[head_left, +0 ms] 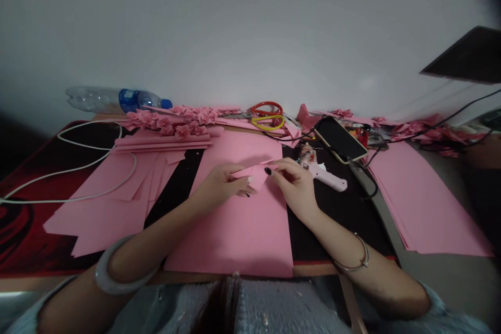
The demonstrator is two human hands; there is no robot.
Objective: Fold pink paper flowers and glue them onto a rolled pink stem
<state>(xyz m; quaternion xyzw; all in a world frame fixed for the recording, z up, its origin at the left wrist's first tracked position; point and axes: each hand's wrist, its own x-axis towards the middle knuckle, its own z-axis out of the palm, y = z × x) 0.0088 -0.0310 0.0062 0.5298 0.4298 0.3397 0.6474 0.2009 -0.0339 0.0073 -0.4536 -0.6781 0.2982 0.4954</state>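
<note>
Between both hands is a small folded piece of pink paper [257,176], held above a large pink sheet [235,235] that lies on the table. My left hand [225,188] grips its left side, thumb on top and fingers underneath. On the right edge, my right hand [294,185] pinches the paper between thumb and fingers. Just right of that hand lies a white glue gun [329,176] with a stained front end. The undersides of the folded paper and some fingertips are hidden.
Pink paper flowers [183,120] and rolled paper [164,143] lie at the back, near scissors [268,116] and a plastic bottle [117,99]. Paper stacks flank me, left [105,209] and right [426,203]. A phone [341,138], dark cables and a white cable [78,201] lie around.
</note>
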